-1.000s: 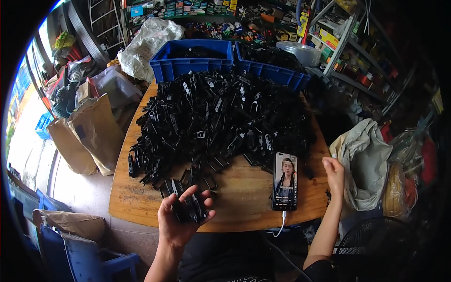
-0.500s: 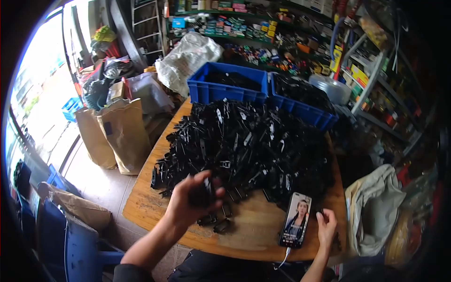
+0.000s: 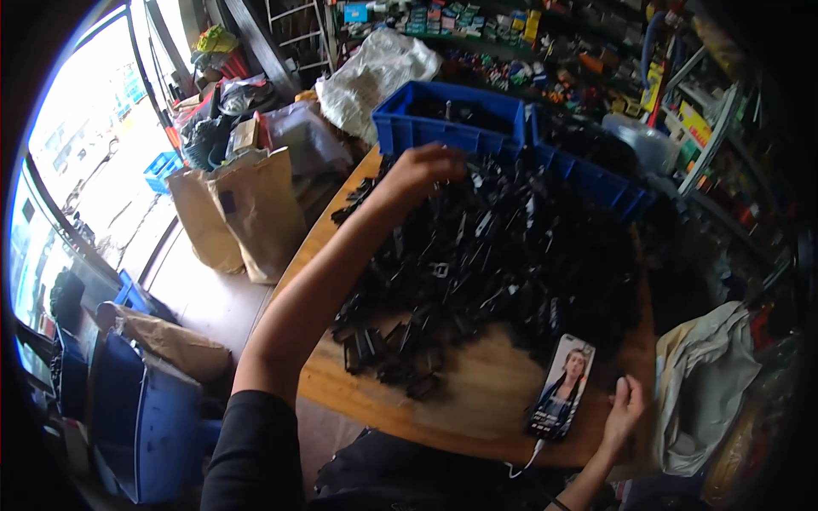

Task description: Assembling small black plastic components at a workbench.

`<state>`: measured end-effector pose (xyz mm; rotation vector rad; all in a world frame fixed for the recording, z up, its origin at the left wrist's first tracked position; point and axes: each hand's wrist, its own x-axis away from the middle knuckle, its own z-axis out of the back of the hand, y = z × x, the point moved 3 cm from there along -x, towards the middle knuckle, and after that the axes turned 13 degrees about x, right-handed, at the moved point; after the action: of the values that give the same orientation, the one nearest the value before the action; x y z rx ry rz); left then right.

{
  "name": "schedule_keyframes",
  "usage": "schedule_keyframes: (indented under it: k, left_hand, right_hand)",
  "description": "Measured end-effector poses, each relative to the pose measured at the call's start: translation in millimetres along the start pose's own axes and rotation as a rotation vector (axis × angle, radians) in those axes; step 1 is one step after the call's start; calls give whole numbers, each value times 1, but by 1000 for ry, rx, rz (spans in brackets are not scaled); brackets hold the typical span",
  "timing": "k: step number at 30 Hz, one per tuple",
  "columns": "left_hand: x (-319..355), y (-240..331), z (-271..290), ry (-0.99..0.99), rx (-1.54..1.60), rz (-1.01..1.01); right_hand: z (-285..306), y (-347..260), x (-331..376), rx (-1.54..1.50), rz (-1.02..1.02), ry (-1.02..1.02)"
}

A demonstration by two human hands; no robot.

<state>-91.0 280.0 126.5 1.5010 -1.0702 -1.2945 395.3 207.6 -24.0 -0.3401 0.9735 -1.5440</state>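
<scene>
My left hand [image 3: 423, 167] is stretched far out over the back of a big pile of black plastic parts [image 3: 511, 255], just short of the near wall of a blue crate [image 3: 443, 128]. Its fingers are curled downward, and whether they hold a part is hidden. My right hand [image 3: 625, 409] rests on the front right edge of the wooden table [image 3: 477, 400] with its fingers apart, holding nothing. It lies just right of a phone [image 3: 562, 385] with a lit screen and a white cable.
A second blue crate [image 3: 596, 183] stands beside the first at the table's back. Brown paper bags [image 3: 243, 213] stand on the floor to the left, with blue bins [image 3: 141, 409] nearer me. A grey sack [image 3: 707, 383] hangs at the right. Stocked shelves fill the background.
My left hand lifted from the near edge of the pile, carrying black parts, and reached out to the blue crate at the back. The right hand stayed by the phone. My head turned left.
</scene>
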Motion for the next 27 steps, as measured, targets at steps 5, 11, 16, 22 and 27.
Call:
schedule_keyframes:
  k: [5,11,16,22,27]
  left_hand:
    - [124,-35,8,17,-473,-35]
    - [181,-54,-23,-21,-938,-261]
    - [181,-33,-26,80,-777,-370]
    - [158,-50,-14,212,-888,-381]
    - [136,-76,-36,86,-1233,-340]
  right_hand:
    - [-3,-3,0,28,-52,-150]
    - [-4,4,0,-197,-138,-107]
    - [-3,0,5,-483,-138,-128]
    - [0,7,2,-514,-78,-89]
    - [-2,-3,5,-377,-41,-137]
